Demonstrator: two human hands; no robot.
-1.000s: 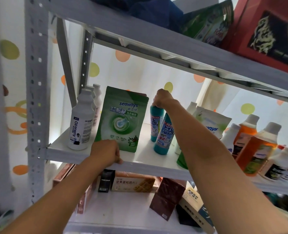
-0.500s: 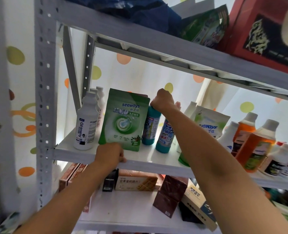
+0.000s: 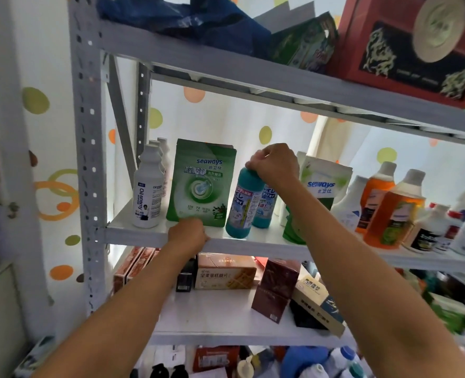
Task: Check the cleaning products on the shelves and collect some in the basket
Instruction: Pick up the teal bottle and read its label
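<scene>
On shelf [image 3: 253,245]: teal bottle [image 3: 243,205] under right hand [image 3: 273,166]

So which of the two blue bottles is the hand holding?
The right hand grips the front teal bottle by its cap; it tilts, while the other teal bottle behind stands untouched.

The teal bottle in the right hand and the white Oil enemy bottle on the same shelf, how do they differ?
The teal bottle leans, gripped at its cap by the right hand; the white Oil enemy bottle stands upright, untouched. The teal bottle carries a busy multicoloured label; the white bottle has plain dark lettering. Both rest on the middle shelf, flanking the green pouch.
</scene>
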